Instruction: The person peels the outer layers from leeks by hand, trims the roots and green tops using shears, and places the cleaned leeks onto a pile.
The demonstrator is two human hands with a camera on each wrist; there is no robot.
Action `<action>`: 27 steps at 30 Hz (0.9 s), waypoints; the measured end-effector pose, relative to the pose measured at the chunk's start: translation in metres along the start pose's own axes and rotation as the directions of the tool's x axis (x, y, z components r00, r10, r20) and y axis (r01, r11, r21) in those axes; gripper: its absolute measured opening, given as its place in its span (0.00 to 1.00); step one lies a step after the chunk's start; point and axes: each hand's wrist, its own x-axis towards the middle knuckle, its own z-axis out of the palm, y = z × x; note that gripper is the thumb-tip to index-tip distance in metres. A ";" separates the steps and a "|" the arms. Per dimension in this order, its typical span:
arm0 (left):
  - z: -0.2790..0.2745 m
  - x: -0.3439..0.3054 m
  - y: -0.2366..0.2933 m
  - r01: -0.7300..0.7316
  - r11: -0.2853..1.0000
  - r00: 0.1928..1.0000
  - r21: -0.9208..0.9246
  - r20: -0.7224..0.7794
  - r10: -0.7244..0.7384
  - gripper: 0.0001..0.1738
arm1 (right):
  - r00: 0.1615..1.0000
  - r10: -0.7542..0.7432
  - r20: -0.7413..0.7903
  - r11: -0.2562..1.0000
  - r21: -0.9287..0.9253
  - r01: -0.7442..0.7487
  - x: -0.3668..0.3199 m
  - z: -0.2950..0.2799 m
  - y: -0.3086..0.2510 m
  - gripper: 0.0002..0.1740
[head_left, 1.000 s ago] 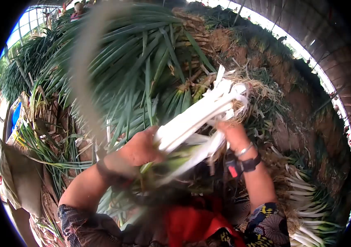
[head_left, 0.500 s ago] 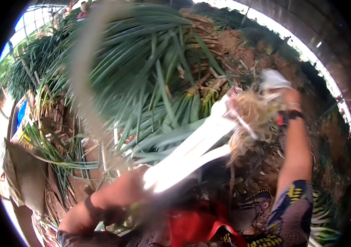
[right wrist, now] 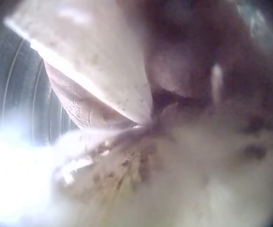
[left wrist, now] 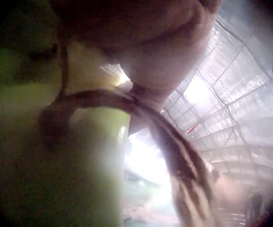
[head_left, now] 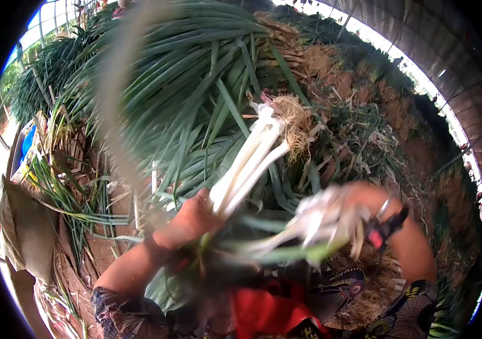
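In the head view my left hand (head_left: 191, 217) grips a bunch of white-stemmed green onions (head_left: 252, 158), roots up and leaning right. To its right, my right hand (head_left: 368, 200) holds a blurred clump of pale peeled leaves (head_left: 325, 220), whose strips trail left under the bunch. The left wrist view shows part of the left hand (left wrist: 150, 42) close above a pale green stalk (left wrist: 79, 165). A whitish leaf piece (right wrist: 94, 52) lies against a finger (right wrist: 79, 101) in the right wrist view; most of that hand is dark and blurred.
A large heap of green onions (head_left: 179, 73) lies ahead. Leaf scraps (head_left: 365, 130) cover soil at the right. Loose green leaves (head_left: 94, 209) and a tan sack (head_left: 26, 231) are at the left. A blurred pale strip (head_left: 114, 90) crosses the view.
My right hand went out to the far right, then came back nearer my body with the pale leaves. The bunch in my left hand now stands steeper, its roots further left.
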 end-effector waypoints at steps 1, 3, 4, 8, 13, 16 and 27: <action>0.001 -0.004 0.012 0.023 0.990 1.000 0.136 -0.024 -0.020 0.37 | 0.961 -0.010 -0.276 0.999 -0.040 -0.001 -0.015 -0.044 -0.020 0.28; 0.008 -0.007 0.021 0.058 0.981 0.998 0.185 -0.029 -0.054 0.35 | 0.589 -0.165 -0.791 0.986 -0.141 0.087 -0.052 -0.133 -0.067 0.34; 0.011 -0.008 0.023 0.075 0.976 0.997 0.206 -0.029 -0.070 0.34 | 0.387 -0.264 -0.883 0.964 -0.238 0.116 -0.063 -0.166 -0.088 0.38; 0.027 0.000 0.018 0.036 0.956 0.999 0.290 0.000 -0.037 0.34 | 0.392 -0.491 -0.778 0.867 -0.480 0.134 0.006 -0.146 -0.084 0.20; 0.034 -0.007 0.037 -0.027 0.904 0.992 0.427 0.124 -0.030 0.38 | 0.617 -0.375 -0.691 0.786 -0.591 -0.184 0.104 0.038 -0.077 0.16; 0.031 -0.016 0.034 -0.036 0.983 0.984 0.180 0.179 0.003 0.39 | 0.549 -0.509 -0.663 0.705 -0.687 -0.175 0.125 0.047 -0.039 0.14; 0.044 -0.027 0.020 -0.164 0.882 0.968 0.441 0.244 0.058 0.36 | 0.295 -0.378 -0.878 0.758 -0.476 -0.445 0.055 -0.081 0.034 0.08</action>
